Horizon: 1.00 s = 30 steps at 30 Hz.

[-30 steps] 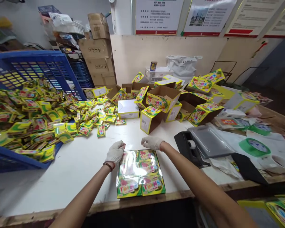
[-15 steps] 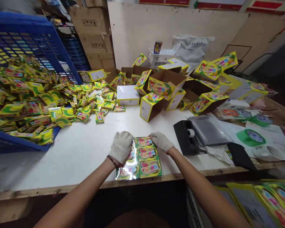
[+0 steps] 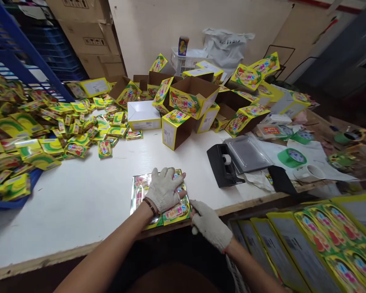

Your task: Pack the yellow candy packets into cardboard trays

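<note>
A flat clear-wrapped pack of yellow-green sachets [image 3: 140, 191] lies at the near edge of the white table [image 3: 88, 195]. My left hand [image 3: 164, 189], in a white knit glove, lies flat on top of the pack with its fingers spread. My right hand [image 3: 209, 228], also gloved, is at the pack's near right corner by the table edge, its fingers curled against the pack's side. What the right fingers grip is partly hidden.
A heap of loose sachets [image 3: 33, 134] spills from a blue crate [image 3: 6, 57] at the left. Open printed cartons [image 3: 192, 99] crowd the back. A black tape dispenser [image 3: 224, 165], green tape rolls [image 3: 291, 156] and flat printed cartons [image 3: 320, 244] lie to the right.
The view swung down and right. My left hand moved from the pack's far edge onto its top. My right hand dropped from the far right corner to the near right corner.
</note>
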### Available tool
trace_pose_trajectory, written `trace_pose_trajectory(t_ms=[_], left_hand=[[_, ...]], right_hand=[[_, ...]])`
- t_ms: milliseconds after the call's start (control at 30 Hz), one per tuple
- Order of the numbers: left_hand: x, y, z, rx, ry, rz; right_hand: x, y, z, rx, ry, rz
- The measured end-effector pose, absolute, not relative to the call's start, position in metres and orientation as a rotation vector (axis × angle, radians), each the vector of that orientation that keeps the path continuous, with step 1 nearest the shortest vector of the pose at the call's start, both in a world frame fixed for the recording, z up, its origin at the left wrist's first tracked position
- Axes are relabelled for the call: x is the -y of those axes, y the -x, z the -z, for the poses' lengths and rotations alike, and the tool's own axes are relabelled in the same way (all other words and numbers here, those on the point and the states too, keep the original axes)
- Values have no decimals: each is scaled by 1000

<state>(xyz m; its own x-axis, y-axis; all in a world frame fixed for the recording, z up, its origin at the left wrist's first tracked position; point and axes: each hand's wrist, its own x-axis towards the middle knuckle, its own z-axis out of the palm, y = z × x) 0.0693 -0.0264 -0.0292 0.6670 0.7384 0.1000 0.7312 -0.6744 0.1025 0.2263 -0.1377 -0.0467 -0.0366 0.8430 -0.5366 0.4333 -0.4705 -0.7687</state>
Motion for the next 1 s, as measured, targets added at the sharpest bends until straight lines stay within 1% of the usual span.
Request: trace_pose_trajectory(t_ms=[67, 133, 167, 200, 267, 300, 333, 367, 433, 533, 733, 900, 1000], left_hand=[[27, -70, 28, -1241, -2825, -198], [27, -71, 28, -1241, -2833, -193], [27, -71, 29, -1241, -2837, -189], [27, -71, 29, -1241, -2840, -186], [25, -71, 30, -1242, -2841, -182], [25, -71, 31, -1242, -2841, -182], [24, -71, 31, -1243, -2840, -183], [24, -71, 32, -1245, -2839, -185], [23, -71, 32, -1244, -2837, -184], [23, -71, 32, -1239, -2842, -171], [23, -72, 33, -1243, -2852, -156], [22, -70, 34, -1234, -2850, -150], [22, -70, 33, -1234, -2849, -143]], right_hand=[[142, -234, 45, 1228, 1822, -1633], [137, -258, 41, 1173, 1808, -1637], [132, -277, 39, 1180, 1852, -1512], [125, -299, 35, 1189, 1920, -1310], [110, -348, 29, 1244, 2068, -721], [102, -370, 26, 1226, 2104, -566], [95, -390, 24, 1234, 2124, -480], [88, -404, 24, 1253, 2134, -460], [78, -419, 27, 1307, 2118, -531], [74, -416, 36, 1341, 2076, -583], [110, -402, 37, 1234, 2076, -411], [135, -391, 49, 1106, 2218, -576], [138, -387, 63, 1061, 2279, -575]])
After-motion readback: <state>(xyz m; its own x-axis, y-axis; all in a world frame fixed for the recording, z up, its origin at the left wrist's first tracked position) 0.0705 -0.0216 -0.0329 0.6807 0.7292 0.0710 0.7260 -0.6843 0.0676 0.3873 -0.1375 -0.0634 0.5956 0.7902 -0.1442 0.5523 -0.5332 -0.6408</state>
